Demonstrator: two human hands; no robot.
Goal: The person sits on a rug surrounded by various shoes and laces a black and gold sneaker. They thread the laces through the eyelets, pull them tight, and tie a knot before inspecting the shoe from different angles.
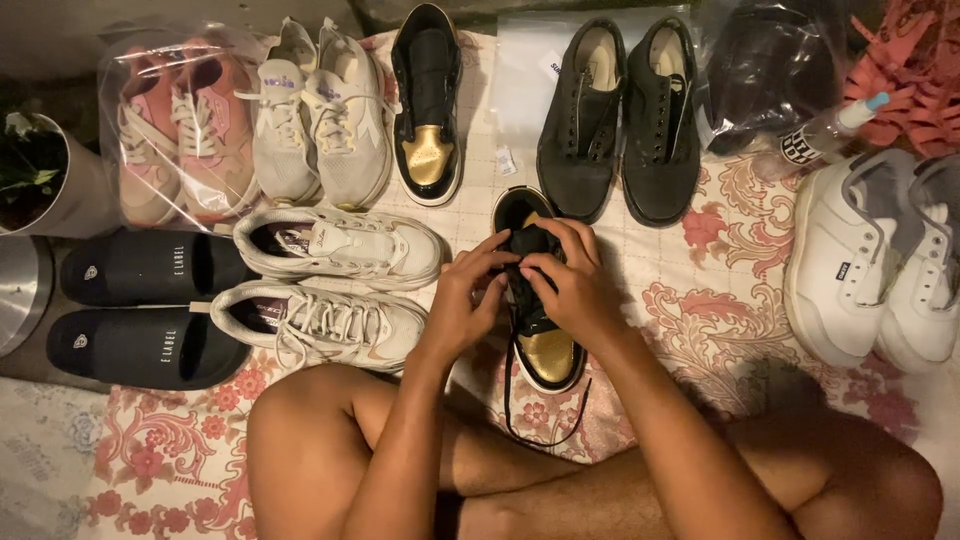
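Note:
A black high-top sneaker with a gold toe (545, 352) lies on the flowered cloth (720, 300) in front of my crossed legs, its toe toward me. My left hand (465, 300) and my right hand (570, 280) are both closed on its tongue and upper laces, fingers pinching the black material. A loose black lace (512, 400) trails down from it toward my legs. Its matching sneaker (427, 105) lies farther off, at the top centre.
White sneakers (330, 285) lie left of my hands, black slides (150, 305) beyond them. Pink shoes in a plastic bag (175, 130), cream sneakers (320, 115), black lace-less shoes (620, 115), a spray bottle (825, 135) and white shoes (880, 265) ring the cloth.

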